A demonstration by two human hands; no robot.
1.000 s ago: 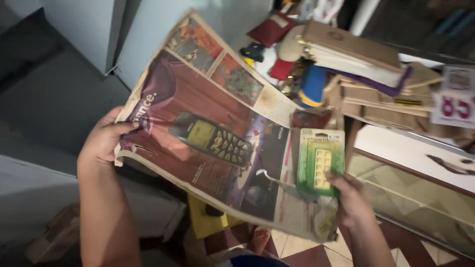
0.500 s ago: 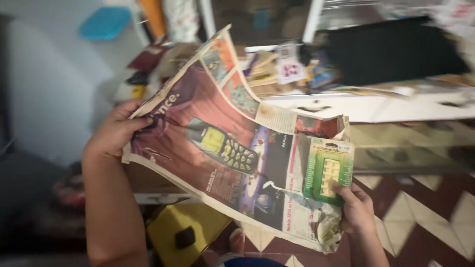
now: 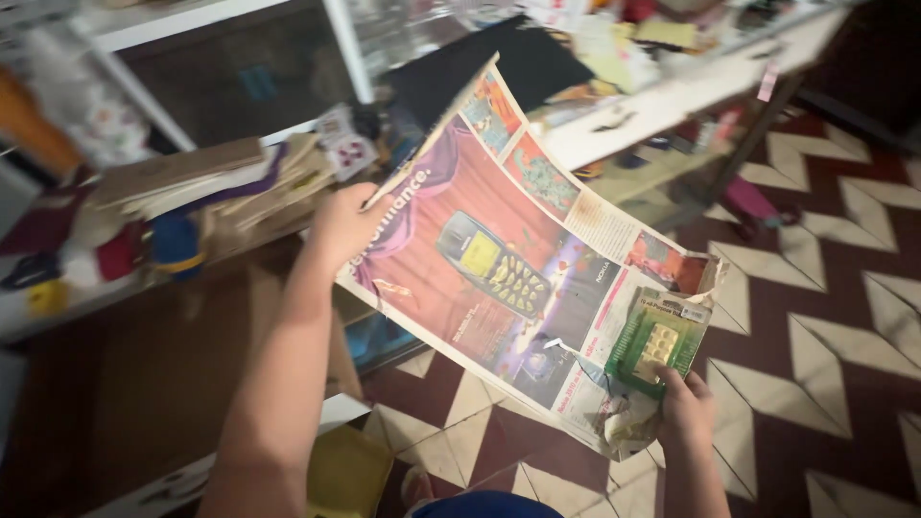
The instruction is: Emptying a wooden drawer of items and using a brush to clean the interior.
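Observation:
I hold a large open newspaper sheet [image 3: 499, 259] between both hands, its colour page showing an old mobile phone on a red background. My left hand [image 3: 343, 225] grips its upper left edge. My right hand [image 3: 686, 408] pinches the lower right corner together with a small green blister pack [image 3: 658, 341] that holds yellowish pieces. The paper's lower right corner is crumpled.
A cluttered counter [image 3: 662, 96] with papers and small goods runs across the top. Stacked boards and books [image 3: 201, 182] lie at the left, beside soft toys [image 3: 106, 254]. Below is a red-and-cream zigzag tiled floor [image 3: 825, 336] and a yellow object [image 3: 345, 470].
The view has swung to the right, so the floor now fills the right side and the counter has moved up. Both hands keep the same hold on the newspaper and the green pack.

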